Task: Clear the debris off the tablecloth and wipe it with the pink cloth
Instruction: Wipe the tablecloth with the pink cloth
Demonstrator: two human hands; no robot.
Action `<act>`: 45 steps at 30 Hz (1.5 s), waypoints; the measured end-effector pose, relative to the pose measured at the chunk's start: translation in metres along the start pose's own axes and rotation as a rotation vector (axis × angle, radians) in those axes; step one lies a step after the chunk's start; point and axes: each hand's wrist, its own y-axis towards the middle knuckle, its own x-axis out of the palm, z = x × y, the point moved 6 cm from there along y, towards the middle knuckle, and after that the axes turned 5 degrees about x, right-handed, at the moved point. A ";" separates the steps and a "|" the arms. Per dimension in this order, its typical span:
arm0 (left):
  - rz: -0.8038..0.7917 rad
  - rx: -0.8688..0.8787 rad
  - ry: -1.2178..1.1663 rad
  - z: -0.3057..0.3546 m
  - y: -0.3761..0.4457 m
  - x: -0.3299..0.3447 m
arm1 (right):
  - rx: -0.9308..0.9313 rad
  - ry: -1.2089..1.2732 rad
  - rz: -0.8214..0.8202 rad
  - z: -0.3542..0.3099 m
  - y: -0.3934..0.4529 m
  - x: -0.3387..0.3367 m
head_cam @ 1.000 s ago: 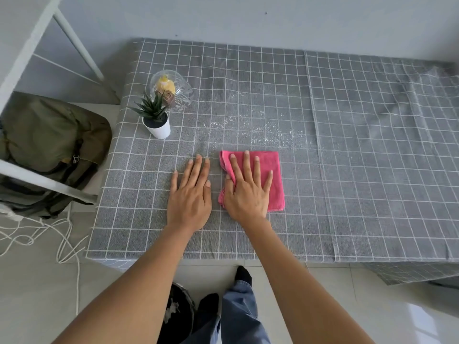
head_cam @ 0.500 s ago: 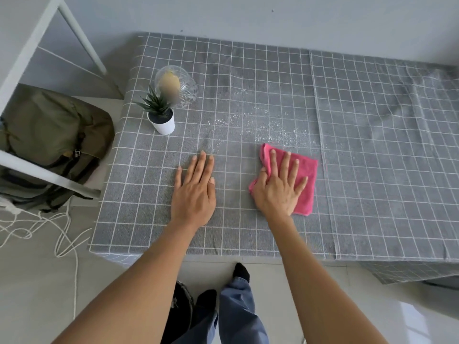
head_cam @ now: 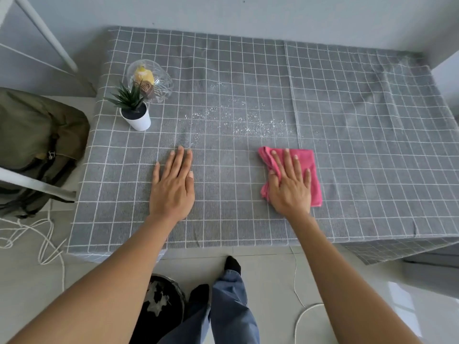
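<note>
Both hands are lying flat on the grey checked tablecloth (head_cam: 347, 150) covering the desk. The left hand (head_cam: 172, 188) is resting palm down, fingers straight and close together, holding nothing, near the front edge left of centre. The right hand (head_cam: 290, 184) is pressing down on the pink cloth (head_cam: 313, 175) with fingers straight and slightly spread, not curled round it. The cloth is lying folded and a bit bunched at its left edge, sticking out beyond the fingertips and to the right of the hand. White debris (head_cam: 250, 124) is sitting scattered across the middle of the tablecloth, just beyond the cloth's far edge and stretching left toward the left hand's fingertips; the cloth is not covering it. A small potted plant (head_cam: 134, 108) in a white pot is standing at the far left of the desk, with a clear glass dome (head_cam: 151, 79) just behind it, something yellow inside. An olive backpack (head_cam: 37, 145) is sitting off the desk's left side, white cords (head_cam: 37, 234) lying on the floor beside it.
</note>
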 end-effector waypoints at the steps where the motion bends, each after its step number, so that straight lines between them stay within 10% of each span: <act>1: 0.004 0.003 -0.003 0.000 0.000 0.000 | 0.055 0.014 0.002 0.011 0.001 -0.003; 9: -0.067 -0.046 -0.021 0.000 0.003 0.003 | 0.349 0.151 0.078 -0.028 -0.024 0.009; 20: -0.032 -0.010 0.011 0.017 -0.029 0.008 | -0.272 -0.010 -0.017 -0.054 -0.061 0.025; 33: -0.028 -0.010 0.022 0.018 -0.031 0.007 | 0.145 0.014 -0.008 0.036 -0.039 0.002; 45: -0.022 -0.002 0.024 0.018 -0.030 0.008 | -0.289 0.002 -0.015 -0.058 -0.090 0.029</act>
